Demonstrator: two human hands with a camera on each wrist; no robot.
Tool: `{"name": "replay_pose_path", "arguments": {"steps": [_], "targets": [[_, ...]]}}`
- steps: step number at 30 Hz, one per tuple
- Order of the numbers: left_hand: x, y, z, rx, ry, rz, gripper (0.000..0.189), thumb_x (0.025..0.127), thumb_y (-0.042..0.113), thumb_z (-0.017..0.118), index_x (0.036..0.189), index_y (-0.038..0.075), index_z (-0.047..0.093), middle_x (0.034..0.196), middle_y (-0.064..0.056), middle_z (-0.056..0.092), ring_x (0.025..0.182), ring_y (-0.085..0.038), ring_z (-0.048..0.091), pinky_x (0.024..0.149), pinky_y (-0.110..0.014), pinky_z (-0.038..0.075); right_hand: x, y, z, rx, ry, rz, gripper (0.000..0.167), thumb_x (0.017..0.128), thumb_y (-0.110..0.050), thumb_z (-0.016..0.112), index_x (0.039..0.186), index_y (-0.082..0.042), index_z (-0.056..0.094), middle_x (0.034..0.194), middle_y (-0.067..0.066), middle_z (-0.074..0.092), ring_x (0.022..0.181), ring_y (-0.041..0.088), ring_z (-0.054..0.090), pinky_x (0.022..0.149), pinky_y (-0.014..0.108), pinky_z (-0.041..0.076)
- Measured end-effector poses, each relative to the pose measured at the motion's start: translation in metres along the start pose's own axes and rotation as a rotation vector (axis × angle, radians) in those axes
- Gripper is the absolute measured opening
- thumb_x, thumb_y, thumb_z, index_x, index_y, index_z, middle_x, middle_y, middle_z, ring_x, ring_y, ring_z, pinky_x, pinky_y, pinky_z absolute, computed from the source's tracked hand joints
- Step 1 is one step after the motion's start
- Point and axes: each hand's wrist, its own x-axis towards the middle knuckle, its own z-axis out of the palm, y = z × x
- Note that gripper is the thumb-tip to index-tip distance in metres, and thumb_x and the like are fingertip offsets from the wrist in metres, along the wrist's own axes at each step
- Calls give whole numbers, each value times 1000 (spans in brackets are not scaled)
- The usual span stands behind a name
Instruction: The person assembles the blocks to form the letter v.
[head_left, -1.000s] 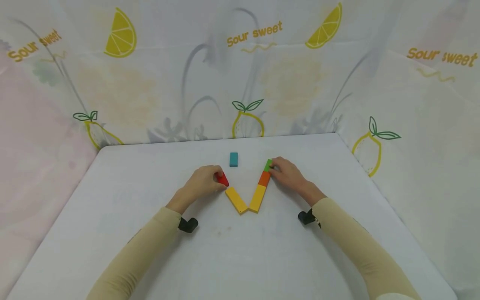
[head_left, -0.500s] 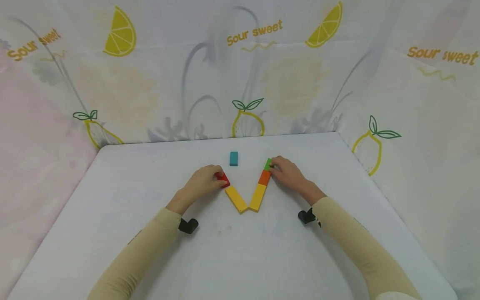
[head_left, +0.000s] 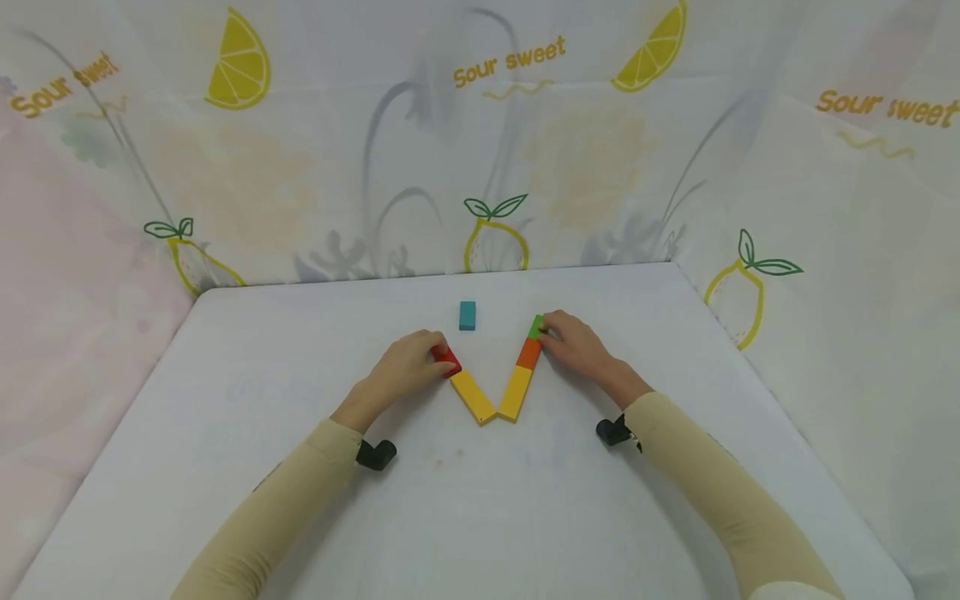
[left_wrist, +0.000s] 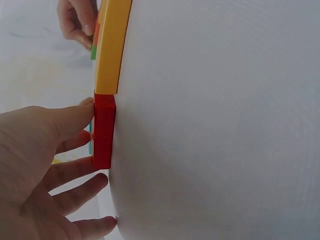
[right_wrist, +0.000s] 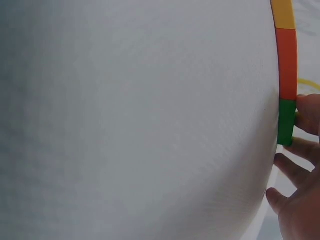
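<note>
My left hand (head_left: pixel 403 365) pinches a red block (left_wrist: pixel 104 132) between thumb and fingers, its end touching the end of a yellow block (head_left: pixel 473 397). On the other side, my right hand (head_left: pixel 579 344) holds a green block (right_wrist: pixel 286 121) by its end and upper face. That green block adjoins an orange block (head_left: pixel 528 353), which meets a second yellow block (head_left: pixel 515 393). The two rows lean apart as a V, their near corners touching. In the head view, fingers partly cover the red and green blocks.
A teal block (head_left: pixel 467 316) lies alone beyond the V, between the two rows. All the blocks rest on a white table (head_left: pixel 480 517). A lemon-print cloth (head_left: pixel 337 150) hangs behind the table's far edge.
My left hand has lowered and slid the red block slightly right, closing the small gap to the left yellow block. My right hand has stayed at the green block.
</note>
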Motion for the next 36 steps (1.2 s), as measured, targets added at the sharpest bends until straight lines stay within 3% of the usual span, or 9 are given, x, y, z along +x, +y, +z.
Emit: {"name": "replay_pose_path", "arguments": {"steps": [12,36], "targets": [[-2,1,4,-11,19,18,29,93,38,68,110,15,63,107,-4,63,90,-20,56,82,-34,51,-1,1,0,8,2,-7,17,101,-20,56,111,-8,61,125,12,62,117,27,58,102,45,48],[-3,0,8,-44,46,34,27,92,37,70,106,15,62,105,-4,62,90,-20,55,81,-33,51,2,3,-1,31,-15,15,17,101,-20,56,111,-7,60,126,12,62,119,27,57,104,45,47]]}}
